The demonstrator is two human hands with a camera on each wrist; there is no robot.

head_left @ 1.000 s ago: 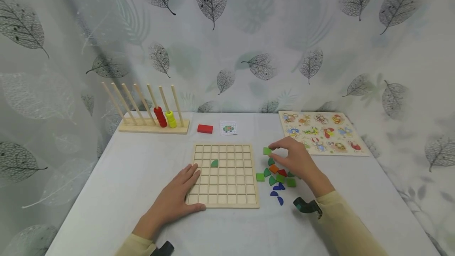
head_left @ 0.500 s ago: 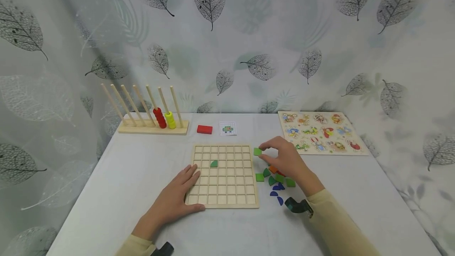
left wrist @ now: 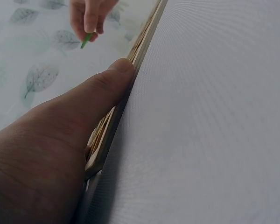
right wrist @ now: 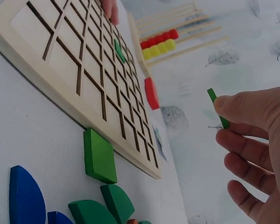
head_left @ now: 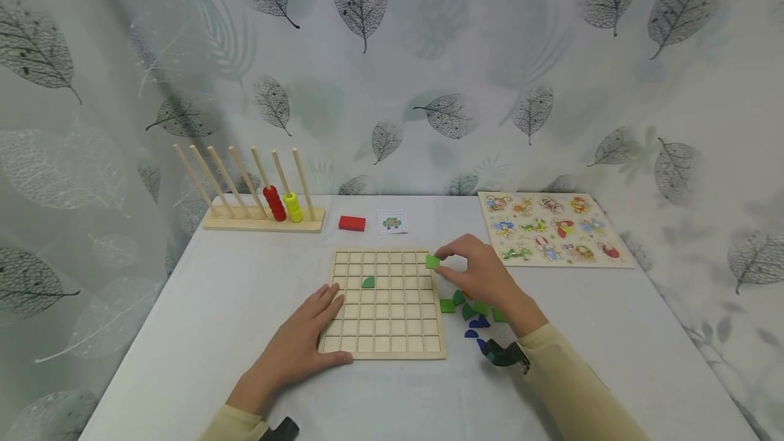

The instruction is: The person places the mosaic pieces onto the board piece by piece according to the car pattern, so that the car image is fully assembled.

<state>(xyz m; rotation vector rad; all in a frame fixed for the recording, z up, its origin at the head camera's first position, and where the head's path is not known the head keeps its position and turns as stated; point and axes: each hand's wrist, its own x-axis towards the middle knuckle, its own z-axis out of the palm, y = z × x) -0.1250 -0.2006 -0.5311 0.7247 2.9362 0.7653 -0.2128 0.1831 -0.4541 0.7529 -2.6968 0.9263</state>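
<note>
My right hand (head_left: 486, 281) pinches a light green square tile (head_left: 432, 262) between thumb and fingers. In the head view the tile overlaps the far right corner of the wooden grid board (head_left: 390, 308); the right wrist view shows this tile (right wrist: 219, 109) edge-on, raised. My left hand (head_left: 301, 335) rests at the board's near left corner, fingers extended along the left side, and its thumb (left wrist: 100, 91) lies against the front edge. One dark green quarter-circle piece (head_left: 368, 282) sits in a board cell toward the upper left.
Right of the board lie loose green squares (head_left: 448, 305), dark green quarter-circles (head_left: 468, 311) and blue half-circles (head_left: 471, 333). Behind stand a peg stand (head_left: 263, 224) with red and yellow beads, a red block (head_left: 352, 223) and a pattern card (head_left: 392, 222). An insect puzzle board (head_left: 551, 230) lies back right.
My right hand has carried the green square tile leftward, from over the loose pieces to the board's far right corner. My left hand has stayed in place.
</note>
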